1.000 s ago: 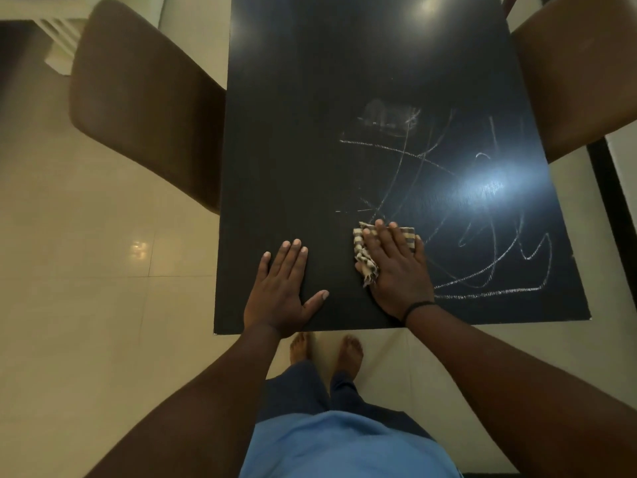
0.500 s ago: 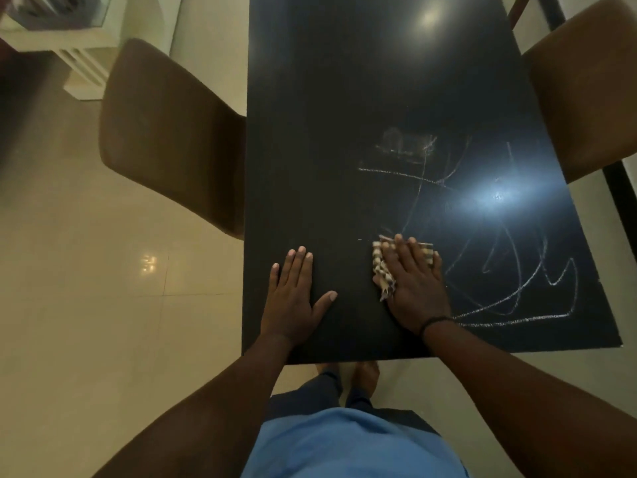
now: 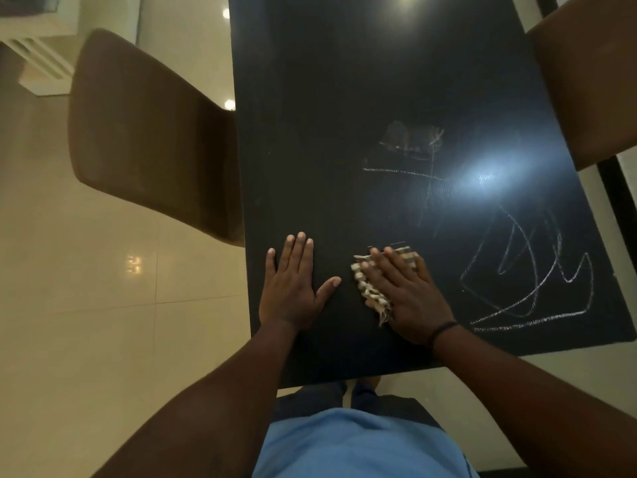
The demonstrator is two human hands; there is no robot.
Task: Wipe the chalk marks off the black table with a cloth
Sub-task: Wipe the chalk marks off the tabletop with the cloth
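A pale, glossy tiled floor (image 3: 103, 305) fills the left of the frame, and a long black desk (image 3: 344, 98) with a smooth, slightly shiny top runs up the centre, catching two patches of glare. Low and right of centre on it lies one cloth (image 3: 370, 291), a small checked rag in light and dark squares with a frayed, bumpy edge showing at its left side. The right hand (image 3: 403, 294) lies flat on top of the cloth, its fingers (image 3: 382, 267) straight and close together, pressing it to the desk; a thin dark band (image 3: 443, 331) circles that wrist. To the right of the cloth, in the lower right of the frame, thin white chalk marks (image 3: 531, 281) loop and zigzag over a long, nearly straight stroke, grainy in texture. More chalk sits above the cloth: a faint horizontal line crossed by a thin upright stroke, with a smeared grey patch (image 3: 410, 139) over it. The left hand (image 3: 293, 288) rests palm down on bare desk just left of the cloth, four fingers together and the thumb spread towards it, not touching it. Two brown chairs with smooth rounded backs flank the desk, one (image 3: 148, 132) at the left, one (image 3: 593, 88) at the upper right. At the bottom edge is a blue shirt (image 3: 358, 446).
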